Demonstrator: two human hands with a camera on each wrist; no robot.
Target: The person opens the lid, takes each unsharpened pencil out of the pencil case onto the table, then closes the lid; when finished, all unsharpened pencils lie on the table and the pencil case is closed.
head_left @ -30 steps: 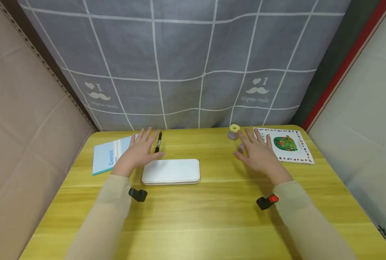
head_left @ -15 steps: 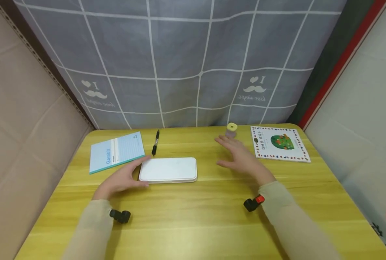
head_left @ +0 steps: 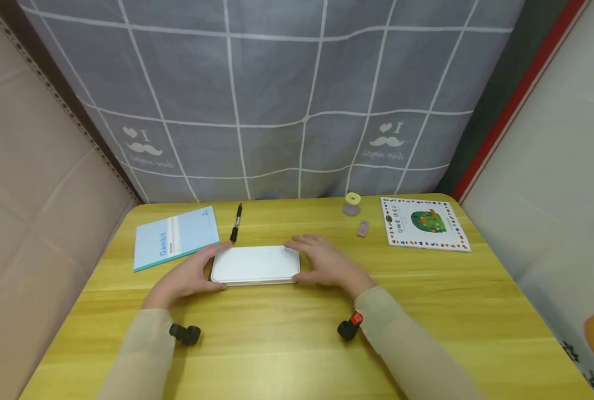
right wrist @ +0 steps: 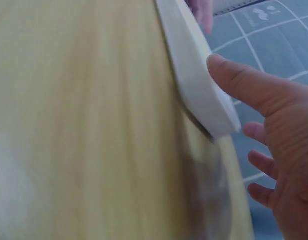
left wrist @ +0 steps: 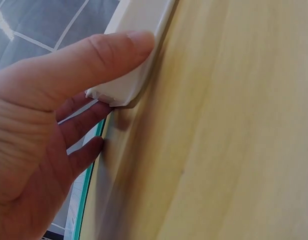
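A flat white pencil case (head_left: 255, 264) with rounded corners and a lid seam lies on the table, its long side towards me. My left hand (head_left: 184, 278) holds its left end, thumb at the front edge and fingers at the back corner. In the left wrist view the thumb lies over the front side of the pencil case (left wrist: 126, 85), while the lower fingers stay off it. At the right end my right hand (head_left: 329, 264) spans the pencil case, thumb in front. The right wrist view has that thumb touching the case (right wrist: 201, 85); the index finger is partly hidden.
Behind the left hand lie a blue notebook (head_left: 176, 236) and a black pen (head_left: 236, 223). Towards the back right are a small yellow-topped purple round item (head_left: 352, 203), a small purplish block (head_left: 363, 228) and a white booklet (head_left: 425, 224). A grey curtain (head_left: 271, 100) hangs beyond the table.
Both hands were spread out over the table. The left came down to the pencil case's left end first; the right then moved left to its right end, uncovering the small purplish block.
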